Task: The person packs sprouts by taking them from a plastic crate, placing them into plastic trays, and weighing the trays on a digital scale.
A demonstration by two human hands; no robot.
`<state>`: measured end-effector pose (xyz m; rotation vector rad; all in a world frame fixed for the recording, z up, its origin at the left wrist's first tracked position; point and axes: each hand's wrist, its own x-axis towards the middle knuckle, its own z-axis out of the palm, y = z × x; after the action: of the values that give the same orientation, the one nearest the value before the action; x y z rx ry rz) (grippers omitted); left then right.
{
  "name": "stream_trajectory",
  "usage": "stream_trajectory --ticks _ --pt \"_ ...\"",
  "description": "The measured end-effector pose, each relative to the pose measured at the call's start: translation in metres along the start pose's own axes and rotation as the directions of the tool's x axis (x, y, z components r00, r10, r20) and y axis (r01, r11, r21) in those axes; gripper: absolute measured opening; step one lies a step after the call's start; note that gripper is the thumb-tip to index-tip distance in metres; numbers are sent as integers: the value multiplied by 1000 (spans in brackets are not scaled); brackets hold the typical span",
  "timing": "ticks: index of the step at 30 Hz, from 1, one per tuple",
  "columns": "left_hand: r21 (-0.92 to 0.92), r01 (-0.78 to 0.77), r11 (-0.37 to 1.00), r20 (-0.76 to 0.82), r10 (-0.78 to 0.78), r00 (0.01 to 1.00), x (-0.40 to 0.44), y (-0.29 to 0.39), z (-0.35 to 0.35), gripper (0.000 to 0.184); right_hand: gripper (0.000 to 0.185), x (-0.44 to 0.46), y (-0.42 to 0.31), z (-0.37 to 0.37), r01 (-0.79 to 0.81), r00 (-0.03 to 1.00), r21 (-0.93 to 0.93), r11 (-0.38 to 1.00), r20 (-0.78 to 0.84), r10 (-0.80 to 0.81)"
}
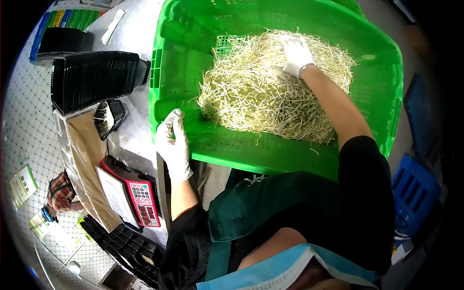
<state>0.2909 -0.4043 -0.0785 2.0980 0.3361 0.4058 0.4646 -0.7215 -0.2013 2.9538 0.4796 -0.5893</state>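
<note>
A large green crate (174, 72) holds a heap of pale bean sprouts (270, 96). My right hand (296, 55), in a white glove, lies on top of the heap towards its far side, fingers extended over the sprouts. My left hand (175, 142), also gloved, is at the crate's near left corner with its fingers bent together; whether they grip the rim is hidden. Left of the crate, a small black tray (110, 118) with some sprouts in it stands beside a red scale (142, 198) with a white plate.
Nested black trays (96, 77) stand in a long stack left of the crate. Many black trays (121, 246) lie at the lower left. A white tool (113, 27) rests on the metal table (137, 19). Blue crates (415, 193) stand at the right. Another person (62, 193) is at the far left.
</note>
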Motion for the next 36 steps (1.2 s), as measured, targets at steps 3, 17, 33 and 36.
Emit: stream_trajectory --ticks 3,17,33,36 --pt "8 55 998 54 -55 997 -1 0 -3 16 97 -7 -2 10 -34 993 -15 999 -112 32" --pt "57 -235 970 62 231 971 6 4 -5 4 74 -52 101 -29 -28 923 793 609 -212 319" --pt "-23 -786 617 999 44 5 42 95 118 70 46 -120 70 -43 -265 949 539 800 291 119" --pt "22 -658 753 998 -57 -32 16 67 224 78 48 -127 65 -4 -15 992 368 930 122 -32"
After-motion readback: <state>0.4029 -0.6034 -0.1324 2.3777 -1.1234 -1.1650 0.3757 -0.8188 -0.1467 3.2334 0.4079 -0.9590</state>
